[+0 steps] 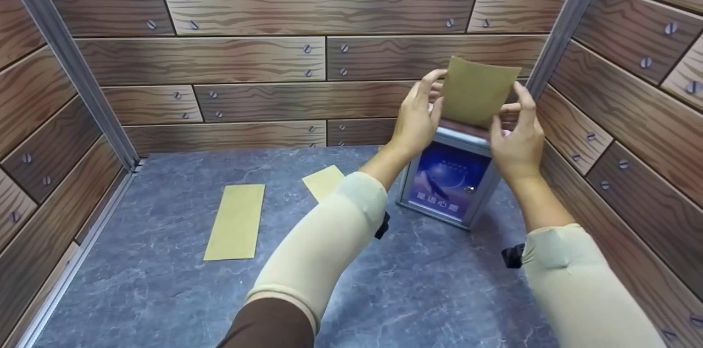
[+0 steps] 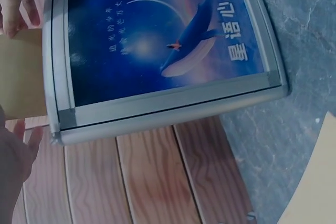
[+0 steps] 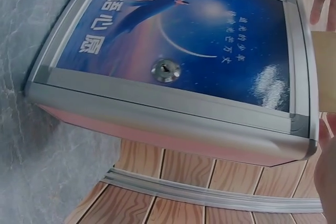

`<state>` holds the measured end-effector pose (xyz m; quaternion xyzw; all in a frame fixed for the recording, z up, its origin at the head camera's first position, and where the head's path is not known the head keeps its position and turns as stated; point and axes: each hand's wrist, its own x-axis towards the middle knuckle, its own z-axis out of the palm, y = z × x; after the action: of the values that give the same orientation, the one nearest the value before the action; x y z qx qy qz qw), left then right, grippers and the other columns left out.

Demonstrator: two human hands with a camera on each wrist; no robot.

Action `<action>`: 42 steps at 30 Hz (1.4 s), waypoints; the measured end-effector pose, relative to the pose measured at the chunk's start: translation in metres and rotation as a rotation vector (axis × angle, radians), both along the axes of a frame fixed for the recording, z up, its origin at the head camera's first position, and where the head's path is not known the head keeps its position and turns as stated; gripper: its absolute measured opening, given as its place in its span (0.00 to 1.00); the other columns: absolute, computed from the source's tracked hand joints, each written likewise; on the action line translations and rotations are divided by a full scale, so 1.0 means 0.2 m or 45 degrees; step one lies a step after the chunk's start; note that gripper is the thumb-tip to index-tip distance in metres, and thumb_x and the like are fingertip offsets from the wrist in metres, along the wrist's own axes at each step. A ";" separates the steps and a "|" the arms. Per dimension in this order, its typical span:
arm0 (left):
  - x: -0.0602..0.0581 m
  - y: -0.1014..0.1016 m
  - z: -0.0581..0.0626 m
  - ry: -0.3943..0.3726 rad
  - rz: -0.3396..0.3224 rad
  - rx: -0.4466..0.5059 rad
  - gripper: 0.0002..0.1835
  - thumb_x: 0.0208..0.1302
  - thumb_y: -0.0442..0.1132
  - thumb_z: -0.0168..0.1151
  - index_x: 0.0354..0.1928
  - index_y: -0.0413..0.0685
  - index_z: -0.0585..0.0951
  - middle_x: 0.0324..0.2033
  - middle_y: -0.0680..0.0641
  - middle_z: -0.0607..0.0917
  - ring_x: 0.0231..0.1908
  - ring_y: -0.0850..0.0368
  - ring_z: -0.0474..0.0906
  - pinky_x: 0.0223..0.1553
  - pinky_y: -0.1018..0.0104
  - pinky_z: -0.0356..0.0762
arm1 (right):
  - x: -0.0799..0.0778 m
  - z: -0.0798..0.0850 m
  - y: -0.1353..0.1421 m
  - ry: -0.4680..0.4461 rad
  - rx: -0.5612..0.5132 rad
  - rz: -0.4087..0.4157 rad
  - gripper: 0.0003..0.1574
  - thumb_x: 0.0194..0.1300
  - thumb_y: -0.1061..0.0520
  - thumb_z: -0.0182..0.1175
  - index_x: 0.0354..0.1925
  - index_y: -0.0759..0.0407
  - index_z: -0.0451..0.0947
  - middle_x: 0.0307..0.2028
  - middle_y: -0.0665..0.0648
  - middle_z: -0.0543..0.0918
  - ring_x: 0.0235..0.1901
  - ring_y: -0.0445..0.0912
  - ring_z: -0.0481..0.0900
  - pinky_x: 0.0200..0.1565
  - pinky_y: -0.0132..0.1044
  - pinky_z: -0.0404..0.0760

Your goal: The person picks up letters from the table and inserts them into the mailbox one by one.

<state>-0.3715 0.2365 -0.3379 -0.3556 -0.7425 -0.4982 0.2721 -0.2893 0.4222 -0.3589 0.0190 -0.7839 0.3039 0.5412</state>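
A brown kraft envelope [image 1: 479, 93] stands upright above the lockable metal box [image 1: 450, 183], its lower edge right at the box's top. My left hand [image 1: 416, 114] pinches its left edge between thumb and fingers. The right hand [image 1: 517, 142] holds the opposite edge in the same manner. In the left wrist view, the envelope [image 2: 21, 74] spans the gap between both hands beside the box's top end. The box's door has a blue whale picture, white characters and a round keyhole lock [image 3: 166, 70] within a silver frame.
Another kraft envelope [image 1: 236, 222] lies flat at left on the grey marbled table [image 1: 165, 293]. One more [image 1: 323, 180] is partly hidden behind my left forearm. Wood-patterned walls [image 1: 263, 62] enclose the table at the back and sides, with the right wall close to the box.
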 end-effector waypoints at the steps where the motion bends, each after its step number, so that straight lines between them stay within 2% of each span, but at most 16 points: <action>1: 0.00 0.01 -0.01 -0.008 0.006 0.000 0.25 0.78 0.30 0.59 0.72 0.54 0.69 0.58 0.46 0.87 0.58 0.53 0.88 0.61 0.75 0.81 | 0.00 -0.01 0.00 -0.009 0.006 0.000 0.42 0.69 0.67 0.65 0.75 0.45 0.67 0.45 0.63 0.88 0.43 0.55 0.88 0.46 0.12 0.74; 4: 0.00 0.03 -0.03 -0.038 0.042 -0.011 0.24 0.77 0.30 0.61 0.70 0.53 0.70 0.58 0.47 0.88 0.59 0.53 0.88 0.63 0.72 0.81 | -0.01 -0.04 0.01 -0.030 0.035 0.005 0.40 0.70 0.66 0.65 0.75 0.47 0.66 0.45 0.65 0.88 0.43 0.55 0.89 0.48 0.11 0.75; 11: 0.00 0.05 -0.06 -0.082 0.133 -0.043 0.22 0.77 0.30 0.61 0.67 0.53 0.71 0.53 0.48 0.89 0.55 0.54 0.88 0.57 0.69 0.85 | 0.00 -0.07 0.01 -0.057 -0.008 0.029 0.37 0.70 0.68 0.65 0.73 0.52 0.68 0.44 0.66 0.88 0.45 0.58 0.88 0.53 0.12 0.77; 16: -0.01 0.05 -0.07 -0.067 0.099 -0.021 0.20 0.77 0.29 0.60 0.66 0.51 0.72 0.51 0.47 0.90 0.52 0.54 0.88 0.53 0.72 0.85 | 0.00 -0.01 0.01 0.012 -0.048 0.039 0.35 0.71 0.69 0.65 0.71 0.51 0.70 0.45 0.62 0.88 0.48 0.53 0.86 0.57 0.16 0.80; 20: -0.02 0.06 -0.07 -0.074 0.087 -0.034 0.19 0.77 0.30 0.59 0.65 0.51 0.72 0.51 0.47 0.90 0.53 0.55 0.89 0.55 0.74 0.84 | 0.00 0.04 0.01 0.062 -0.015 0.042 0.33 0.71 0.70 0.64 0.69 0.49 0.72 0.44 0.63 0.87 0.47 0.54 0.85 0.56 0.17 0.76; 23: -0.02 0.06 -0.08 -0.092 0.080 -0.045 0.19 0.78 0.30 0.60 0.64 0.50 0.72 0.52 0.47 0.90 0.55 0.55 0.89 0.58 0.75 0.84 | -0.01 0.04 0.01 0.066 0.016 0.048 0.32 0.71 0.72 0.63 0.66 0.49 0.74 0.43 0.66 0.86 0.46 0.54 0.85 0.54 0.19 0.76; 28: -0.03 0.05 -0.09 -0.097 0.065 -0.034 0.21 0.77 0.32 0.63 0.66 0.50 0.72 0.59 0.47 0.89 0.60 0.54 0.88 0.64 0.74 0.82 | -0.03 0.00 0.03 0.040 0.071 0.046 0.32 0.69 0.74 0.62 0.64 0.49 0.76 0.42 0.67 0.85 0.44 0.55 0.85 0.51 0.31 0.79; 31: -0.03 0.04 -0.09 -0.069 0.061 -0.054 0.23 0.77 0.33 0.64 0.69 0.52 0.72 0.61 0.47 0.87 0.60 0.53 0.88 0.64 0.70 0.83 | -0.03 -0.02 0.05 0.000 0.124 0.044 0.29 0.70 0.73 0.63 0.64 0.52 0.77 0.42 0.66 0.86 0.42 0.55 0.85 0.50 0.26 0.78; 35: -0.03 0.04 -0.11 -0.014 0.071 -0.165 0.21 0.78 0.32 0.62 0.69 0.53 0.74 0.61 0.47 0.87 0.59 0.53 0.87 0.62 0.66 0.84 | -0.04 -0.05 0.07 -0.046 0.180 0.056 0.25 0.68 0.73 0.63 0.61 0.59 0.79 0.40 0.65 0.86 0.38 0.53 0.84 0.48 0.16 0.73; 38: -0.04 0.04 -0.13 0.004 0.091 -0.232 0.17 0.79 0.32 0.61 0.64 0.52 0.77 0.59 0.48 0.88 0.58 0.54 0.87 0.62 0.65 0.85 | -0.05 -0.07 0.09 -0.051 0.193 0.069 0.23 0.67 0.73 0.63 0.58 0.62 0.80 0.38 0.65 0.87 0.37 0.54 0.84 0.47 0.19 0.72; 42: -0.04 0.05 -0.15 -0.005 0.105 -0.233 0.13 0.80 0.33 0.60 0.60 0.51 0.81 0.56 0.49 0.91 0.58 0.55 0.88 0.61 0.62 0.85 | -0.05 -0.08 0.09 -0.059 0.159 0.074 0.17 0.66 0.73 0.65 0.52 0.64 0.83 0.36 0.66 0.87 0.37 0.53 0.84 0.47 0.18 0.72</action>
<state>-0.3804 0.2456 -0.3672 -0.3470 -0.7995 -0.4174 0.2573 -0.2993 0.4405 -0.3755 0.0685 -0.8127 0.2703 0.5116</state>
